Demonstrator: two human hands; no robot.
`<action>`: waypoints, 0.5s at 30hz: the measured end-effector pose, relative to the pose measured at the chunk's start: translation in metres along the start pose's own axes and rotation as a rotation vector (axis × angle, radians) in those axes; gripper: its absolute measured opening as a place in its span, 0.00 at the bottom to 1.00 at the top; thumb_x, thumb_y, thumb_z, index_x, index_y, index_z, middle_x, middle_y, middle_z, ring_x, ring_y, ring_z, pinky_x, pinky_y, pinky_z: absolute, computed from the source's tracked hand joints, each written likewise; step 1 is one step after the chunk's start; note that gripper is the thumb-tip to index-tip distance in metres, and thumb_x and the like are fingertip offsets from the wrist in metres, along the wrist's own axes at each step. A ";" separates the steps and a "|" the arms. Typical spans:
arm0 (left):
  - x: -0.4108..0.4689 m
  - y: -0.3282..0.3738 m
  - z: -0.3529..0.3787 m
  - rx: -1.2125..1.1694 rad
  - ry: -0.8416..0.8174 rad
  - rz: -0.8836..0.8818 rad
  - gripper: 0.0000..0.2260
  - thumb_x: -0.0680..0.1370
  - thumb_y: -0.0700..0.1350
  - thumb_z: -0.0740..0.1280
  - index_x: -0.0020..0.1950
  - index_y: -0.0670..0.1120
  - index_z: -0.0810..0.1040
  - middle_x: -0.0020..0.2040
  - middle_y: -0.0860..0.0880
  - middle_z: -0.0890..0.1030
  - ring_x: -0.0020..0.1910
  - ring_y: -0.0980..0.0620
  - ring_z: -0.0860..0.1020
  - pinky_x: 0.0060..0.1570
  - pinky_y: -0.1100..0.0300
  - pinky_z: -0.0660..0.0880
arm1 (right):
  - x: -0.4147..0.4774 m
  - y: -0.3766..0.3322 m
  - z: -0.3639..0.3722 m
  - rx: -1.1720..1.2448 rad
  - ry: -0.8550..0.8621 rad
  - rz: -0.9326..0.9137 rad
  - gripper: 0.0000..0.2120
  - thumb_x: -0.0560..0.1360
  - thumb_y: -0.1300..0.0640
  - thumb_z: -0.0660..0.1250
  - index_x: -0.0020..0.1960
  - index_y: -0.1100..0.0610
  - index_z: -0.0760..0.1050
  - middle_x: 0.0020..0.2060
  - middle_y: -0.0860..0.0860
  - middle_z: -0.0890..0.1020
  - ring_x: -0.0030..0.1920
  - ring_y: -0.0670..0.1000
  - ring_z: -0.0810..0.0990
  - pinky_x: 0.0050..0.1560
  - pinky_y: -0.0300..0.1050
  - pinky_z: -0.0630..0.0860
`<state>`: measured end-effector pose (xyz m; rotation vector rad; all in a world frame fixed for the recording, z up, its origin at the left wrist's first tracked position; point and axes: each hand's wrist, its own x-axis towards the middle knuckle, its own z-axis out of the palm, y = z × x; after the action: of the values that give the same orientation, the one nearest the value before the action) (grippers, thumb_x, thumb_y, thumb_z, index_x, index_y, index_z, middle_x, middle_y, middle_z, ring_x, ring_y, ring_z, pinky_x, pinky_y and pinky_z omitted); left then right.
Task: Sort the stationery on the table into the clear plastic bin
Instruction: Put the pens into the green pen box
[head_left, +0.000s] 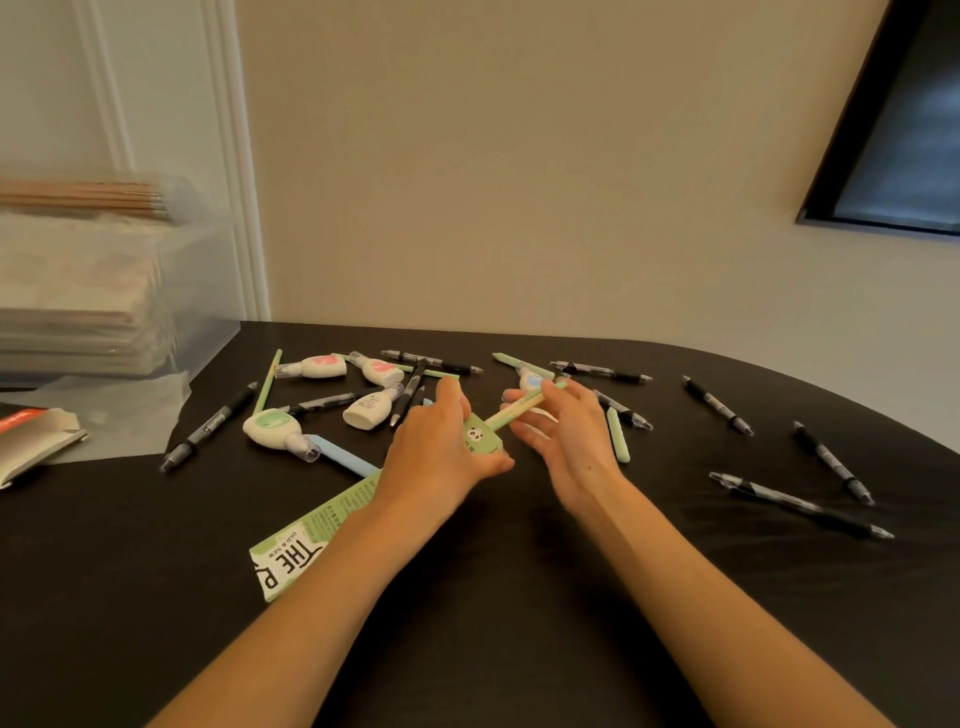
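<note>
Clear plastic bin (171, 291): far left of the black table (519, 597), against the wall. Contents, blurred through the wall: a stack of flat pale sheets or pads (78, 322); a bundle of wooden pencils (88, 200) lying level near the top.

Green pencil box (311, 525): long carton with a panda print, lying slantwise at the table's centre, its near end resting on the table. The left hand (441, 441) grips its far end, fingers curled over it.

Green pencil (511, 410): pinched by the right hand (561, 436) between thumb and fingers, its lower tip at the box's far end; whether it is inside cannot be told.

Loose on the table, outside any container:
- correction tape dispensers, among them a green one (275, 428), a white one (370, 408) and a pink one (317, 366)
- black pens, one at left (208, 426), several well apart at right (800, 504)
- a blue pencil (343, 457)
- a pale green pencil (618, 435) just beside the right hand

Orange-and-white carton (31, 436): left edge, near the bin
</note>
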<state>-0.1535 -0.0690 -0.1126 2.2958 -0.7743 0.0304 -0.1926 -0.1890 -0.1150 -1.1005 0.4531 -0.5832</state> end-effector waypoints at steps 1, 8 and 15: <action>0.000 0.001 0.001 0.009 -0.002 -0.007 0.23 0.69 0.53 0.74 0.50 0.50 0.61 0.52 0.50 0.73 0.54 0.50 0.73 0.49 0.58 0.72 | 0.000 -0.001 -0.002 0.003 0.013 -0.011 0.10 0.80 0.62 0.57 0.60 0.54 0.65 0.48 0.59 0.83 0.47 0.55 0.83 0.43 0.45 0.78; 0.003 -0.002 0.001 0.050 0.006 -0.065 0.23 0.70 0.52 0.74 0.54 0.48 0.63 0.56 0.46 0.76 0.57 0.47 0.74 0.52 0.55 0.73 | -0.018 0.006 0.014 -0.481 -0.173 0.116 0.10 0.78 0.57 0.59 0.54 0.56 0.78 0.53 0.53 0.82 0.52 0.49 0.79 0.53 0.42 0.75; 0.009 -0.012 -0.003 0.152 0.070 -0.093 0.26 0.72 0.49 0.72 0.63 0.44 0.63 0.57 0.44 0.77 0.58 0.45 0.75 0.52 0.55 0.72 | -0.012 0.009 0.026 -0.377 -0.172 0.224 0.18 0.79 0.49 0.57 0.53 0.61 0.80 0.53 0.53 0.82 0.52 0.48 0.78 0.48 0.40 0.75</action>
<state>-0.1392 -0.0649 -0.1151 2.4581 -0.6481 0.1299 -0.1846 -0.1606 -0.1126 -1.4235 0.5406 -0.2053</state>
